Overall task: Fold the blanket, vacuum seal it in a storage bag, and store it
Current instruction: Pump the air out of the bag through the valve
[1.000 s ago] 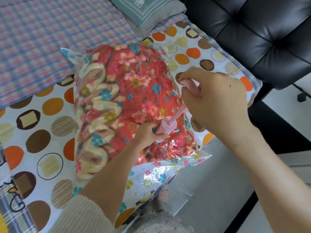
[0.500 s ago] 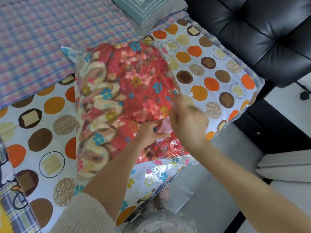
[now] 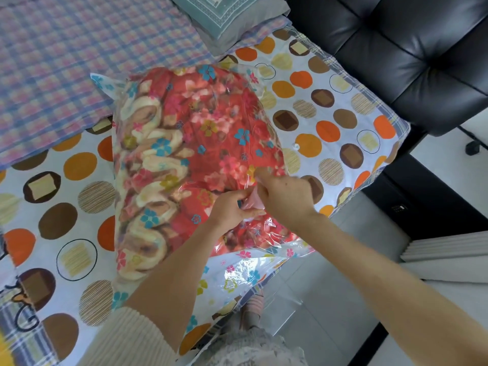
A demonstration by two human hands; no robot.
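Two hands hold the pink pump (image 3: 253,202), seated toward the near right edge of the storage bag (image 3: 253,270) with the blanket (image 3: 184,133) inside, on the dotted sheet (image 3: 76,167). The left hand (image 3: 232,210) pinches its base and the right hand (image 3: 286,198) grips just above, both equally near.

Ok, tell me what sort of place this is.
Most likely a bedroom at home: a dotted bedsheet is spread out with a checked cover and a pillow lying on it, and a black padded chair stands right beside it.
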